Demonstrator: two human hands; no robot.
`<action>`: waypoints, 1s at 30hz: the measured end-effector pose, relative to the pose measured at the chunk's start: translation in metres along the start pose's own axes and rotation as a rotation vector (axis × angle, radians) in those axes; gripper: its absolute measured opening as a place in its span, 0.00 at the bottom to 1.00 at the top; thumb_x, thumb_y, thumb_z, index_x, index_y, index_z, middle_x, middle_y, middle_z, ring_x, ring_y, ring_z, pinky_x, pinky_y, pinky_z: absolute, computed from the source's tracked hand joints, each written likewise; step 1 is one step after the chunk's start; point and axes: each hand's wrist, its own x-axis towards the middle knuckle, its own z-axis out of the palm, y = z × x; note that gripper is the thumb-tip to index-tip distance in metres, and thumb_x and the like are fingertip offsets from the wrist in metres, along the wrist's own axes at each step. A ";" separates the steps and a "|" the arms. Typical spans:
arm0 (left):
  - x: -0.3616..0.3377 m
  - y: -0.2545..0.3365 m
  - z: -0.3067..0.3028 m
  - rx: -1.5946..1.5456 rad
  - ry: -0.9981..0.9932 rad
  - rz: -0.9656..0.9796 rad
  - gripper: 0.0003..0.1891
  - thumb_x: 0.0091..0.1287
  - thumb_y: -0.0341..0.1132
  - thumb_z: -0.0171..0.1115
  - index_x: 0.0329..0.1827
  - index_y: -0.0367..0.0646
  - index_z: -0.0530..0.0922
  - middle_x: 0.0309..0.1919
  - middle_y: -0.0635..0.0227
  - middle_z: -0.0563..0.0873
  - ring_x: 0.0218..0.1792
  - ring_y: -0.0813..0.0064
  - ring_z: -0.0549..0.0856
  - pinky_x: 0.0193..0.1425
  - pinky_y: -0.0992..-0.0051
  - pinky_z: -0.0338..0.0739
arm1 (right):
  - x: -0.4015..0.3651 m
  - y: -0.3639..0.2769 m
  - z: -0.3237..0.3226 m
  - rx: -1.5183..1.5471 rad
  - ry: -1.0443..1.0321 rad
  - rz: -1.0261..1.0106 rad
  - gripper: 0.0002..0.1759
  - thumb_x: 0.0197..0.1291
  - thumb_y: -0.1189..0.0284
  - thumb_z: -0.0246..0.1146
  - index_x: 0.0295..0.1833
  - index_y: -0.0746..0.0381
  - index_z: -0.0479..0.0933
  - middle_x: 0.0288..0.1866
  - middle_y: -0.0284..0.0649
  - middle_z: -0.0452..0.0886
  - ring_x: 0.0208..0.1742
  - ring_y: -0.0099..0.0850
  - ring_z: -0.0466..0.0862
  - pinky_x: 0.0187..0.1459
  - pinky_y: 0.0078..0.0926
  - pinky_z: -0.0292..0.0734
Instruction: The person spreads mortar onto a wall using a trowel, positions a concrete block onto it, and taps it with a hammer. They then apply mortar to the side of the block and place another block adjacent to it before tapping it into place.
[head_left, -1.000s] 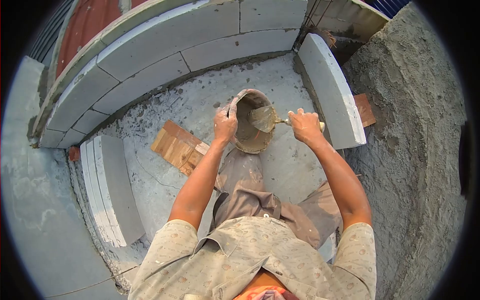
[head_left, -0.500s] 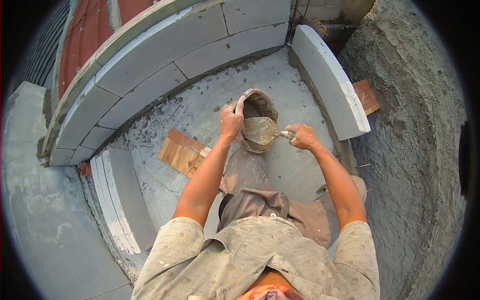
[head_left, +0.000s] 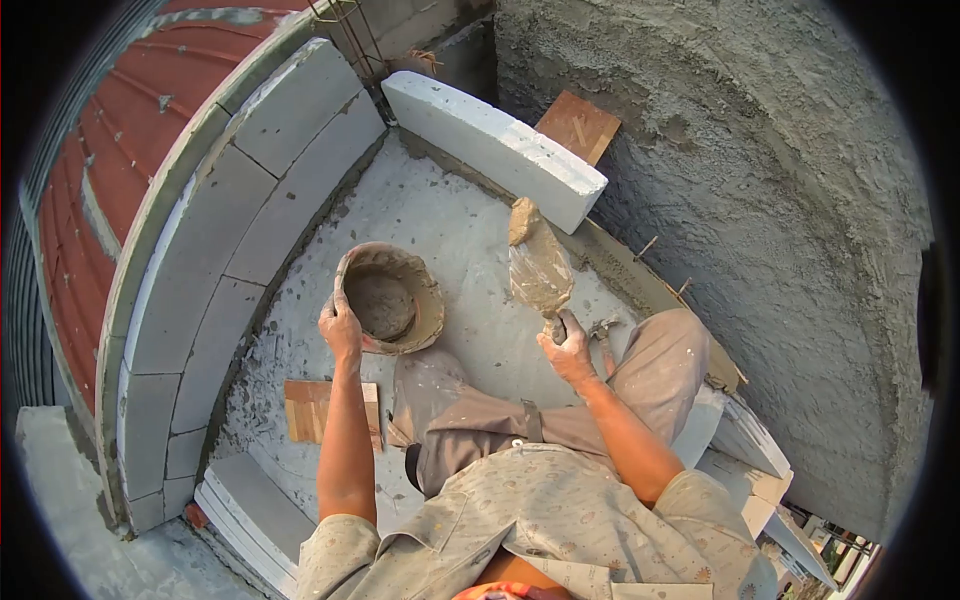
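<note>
My left hand (head_left: 341, 328) is closed on the left rim of a mortar-caked bucket (head_left: 428, 312). The bucket tips slightly towards me, with some grey mortar (head_left: 380, 303) at its bottom. My right hand (head_left: 567, 352) grips the handle of a trowel (head_left: 541, 272), whose smeared blade points away from me. A lump of mortar (head_left: 521, 222) sits at the blade's tip. Just beyond it stands a white block (head_left: 490, 145) on a mortar bed, apart from the trowel.
A low wall of pale blocks (head_left: 225, 265) curves along the left. Loose blocks (head_left: 262, 505) lie at lower left, by a wooden-looking piece (head_left: 305, 410). A hammer (head_left: 605, 342) is beside my right knee. A rough cement wall (head_left: 740, 210) rises on the right.
The trowel has come out of the bucket and moved right, with mortar at its tip. The bucket and my left hand are now further left in view. The view has turned rightward.
</note>
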 end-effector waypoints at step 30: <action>-0.005 0.005 0.017 0.058 -0.105 0.045 0.22 0.77 0.44 0.53 0.57 0.30 0.82 0.46 0.55 0.88 0.47 0.65 0.85 0.53 0.69 0.77 | 0.062 0.058 0.041 0.355 0.378 0.595 0.39 0.57 0.73 0.64 0.73 0.69 0.60 0.48 0.49 0.79 0.34 0.36 0.84 0.33 0.35 0.83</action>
